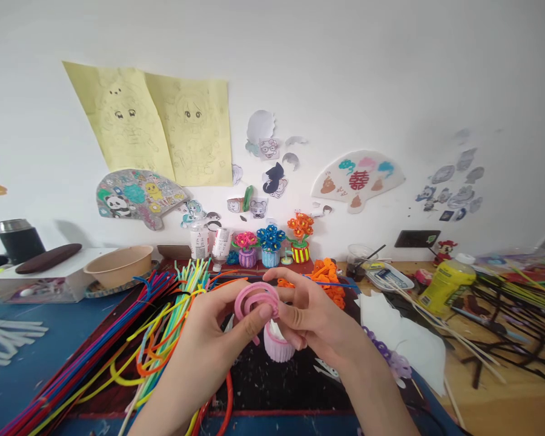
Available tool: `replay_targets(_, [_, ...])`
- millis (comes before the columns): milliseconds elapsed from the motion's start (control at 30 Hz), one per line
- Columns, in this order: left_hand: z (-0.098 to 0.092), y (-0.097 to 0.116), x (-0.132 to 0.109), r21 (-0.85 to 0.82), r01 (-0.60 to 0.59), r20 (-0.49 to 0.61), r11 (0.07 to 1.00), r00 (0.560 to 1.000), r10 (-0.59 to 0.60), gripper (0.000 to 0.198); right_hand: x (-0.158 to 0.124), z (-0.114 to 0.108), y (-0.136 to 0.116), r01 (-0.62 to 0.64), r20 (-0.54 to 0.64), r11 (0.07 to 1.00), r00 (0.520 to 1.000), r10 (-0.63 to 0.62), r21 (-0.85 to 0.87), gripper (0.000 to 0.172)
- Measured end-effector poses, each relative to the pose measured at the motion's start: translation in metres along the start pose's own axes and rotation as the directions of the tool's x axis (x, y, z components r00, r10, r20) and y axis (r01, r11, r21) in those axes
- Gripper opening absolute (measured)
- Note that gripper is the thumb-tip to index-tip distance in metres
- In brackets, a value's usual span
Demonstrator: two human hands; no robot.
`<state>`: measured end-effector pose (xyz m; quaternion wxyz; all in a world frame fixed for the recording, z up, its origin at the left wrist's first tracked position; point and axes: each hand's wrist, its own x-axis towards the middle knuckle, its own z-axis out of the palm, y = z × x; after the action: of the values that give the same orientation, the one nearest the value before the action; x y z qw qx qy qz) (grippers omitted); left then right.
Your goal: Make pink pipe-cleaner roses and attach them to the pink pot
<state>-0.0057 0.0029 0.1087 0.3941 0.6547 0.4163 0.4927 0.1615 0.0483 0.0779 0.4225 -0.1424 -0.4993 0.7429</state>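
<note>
Left hand and right hand both bare from fingertips to wrists. Fingers slim, fairly long, with rounded tips. Left thumbnail short and plain-looking; finer detail on the other nails too small to make out. Skin on the backs of the hands looks smooth, with faint creasing about the knuckles. Wrists narrow and uncovered. Left forearm and right forearm likewise bare, smooth in outline, cut off by the lower edge of view; clothing higher up out of sight.
</note>
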Motion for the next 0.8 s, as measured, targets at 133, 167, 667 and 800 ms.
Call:
replay_targets(133, [-0.0011, -0.0015, 0.0011, -0.043, -0.006, 0.016, 0.999, 1.000, 0.007, 0.008, 0.0003, 0.0007, 0.0019, 0.003, 0.016, 1.000, 1.000, -0.003, 0.007, 0.048])
replay_targets(167, [-0.0015, -0.0019, 0.0011, -0.050, -0.002, 0.014, 0.999, 1.000, 0.003, 0.008, 0.0005, 0.0010, 0.0024, 0.005, 0.025, 1.000, 1.000, -0.005, 0.016, 0.050])
replay_targets(667, [-0.0038, -0.0058, 0.0016, -0.076, 0.029, -0.018, 0.997, 0.999, -0.031, 0.011, 0.0011, 0.0042, 0.0041, -0.014, 0.050, 0.997, 0.999, 0.010, 0.081, 0.051])
replay_targets(800, [-0.0050, -0.0065, 0.0013, -0.070, 0.037, -0.019, 0.997, 0.999, -0.039, 0.013, 0.0012, 0.0052, 0.0040, -0.020, 0.040, 0.997, 0.999, 0.017, 0.072, 0.053])
